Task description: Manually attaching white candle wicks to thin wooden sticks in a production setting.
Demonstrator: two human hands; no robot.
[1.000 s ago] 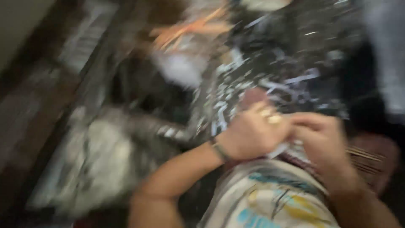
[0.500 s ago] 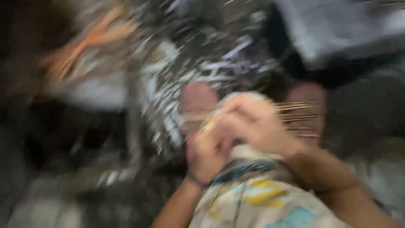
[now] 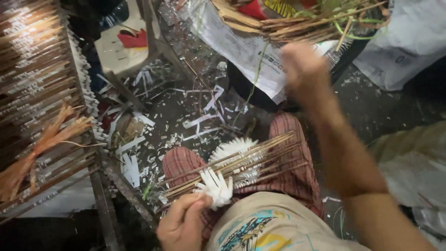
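Right hand (image 3: 304,69) has risen; left hand (image 3: 182,224) pinches fringed paper (image 3: 214,187).

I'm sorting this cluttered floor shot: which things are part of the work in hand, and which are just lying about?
In use:
- left hand pinching a white fringed paper piece
- bundle of thin sticks across the lap
- right hand, blurred, reaching toward the pile of sticks

Lying about:
- paper scraps on the floor
- rack of wrapped sticks
- orange fibre bunch
- red slipper
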